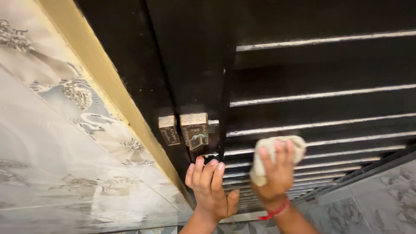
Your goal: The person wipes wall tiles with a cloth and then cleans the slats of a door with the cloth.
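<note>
A: What is held in the right hand (277,171)?

B: A pale, crumpled cloth (271,151) is gripped there, the fingers curled over its top. It is pressed against the slatted part of the dark door (303,69), low down, where light dust lines can be seen on the slat edges. A red band (275,212) is worn at that wrist.

A: And the left hand (210,188)?

B: Nothing is held in it. The fingers are stretched out and kept close together, the fingertips laid against the door's dark stile just below the brass-coloured latch (194,129).

A: How is the latch set?

B: Two metal blocks are seen side by side, the smaller one (169,129) on the frame side. Whether the bolt is slid home cannot be made out in the dim light; it looks possibly engaged.

A: What is found around the door?

B: A yellowish frame strip (104,78) is seen on the left, then a wall of patterned grey tiles (52,143). Similar tiles (385,199) are seen at the lower right.
</note>
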